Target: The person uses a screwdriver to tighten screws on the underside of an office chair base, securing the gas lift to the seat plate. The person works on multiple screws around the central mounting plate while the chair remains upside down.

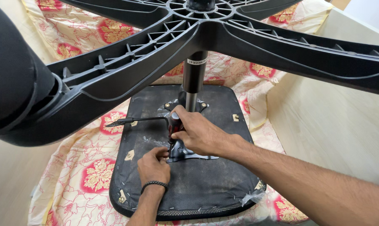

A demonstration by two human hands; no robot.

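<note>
Two hands, right hand (200, 134) gripping screwdriver (174, 125), left hand (154, 165) below

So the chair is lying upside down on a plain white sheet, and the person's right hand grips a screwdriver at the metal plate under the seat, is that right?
Not quite. The head view shows the sheet is cream with red and gold flower patterns, not plain white. The rest holds: the chair lies upside down, and the right hand grips a screwdriver at the metal plate under the seat.

Right hand (200, 134) gripping screwdriver (174, 125), left hand (154, 165) at metal plate (185, 154), upturned chair seat (206, 184)
</note>
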